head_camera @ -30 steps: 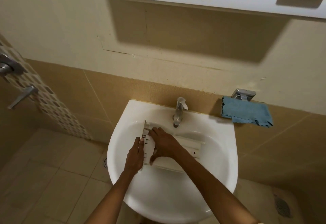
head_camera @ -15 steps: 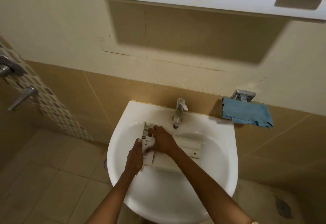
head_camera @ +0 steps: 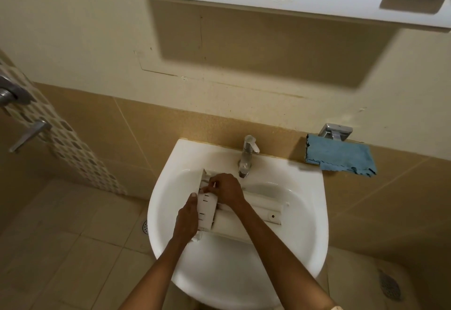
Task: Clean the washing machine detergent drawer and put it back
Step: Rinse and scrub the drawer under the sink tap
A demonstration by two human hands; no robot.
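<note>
The drawer (head_camera: 246, 222) lies in the sink (head_camera: 314, 212); the left hand (head_camera: 186, 217) grips its end, the right hand (head_camera: 227, 190) pinches it with curled fingers.

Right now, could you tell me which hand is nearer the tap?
Right. The right hand is just below the tap; the left hand holds the drawer farther off.

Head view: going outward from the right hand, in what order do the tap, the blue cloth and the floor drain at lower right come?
From the right hand, on the detergent drawer:
1. Tap, just behind it at the back of the sink.
2. Blue cloth, hanging on the wall to the right.
3. Floor drain, down on the floor at far right.
</note>
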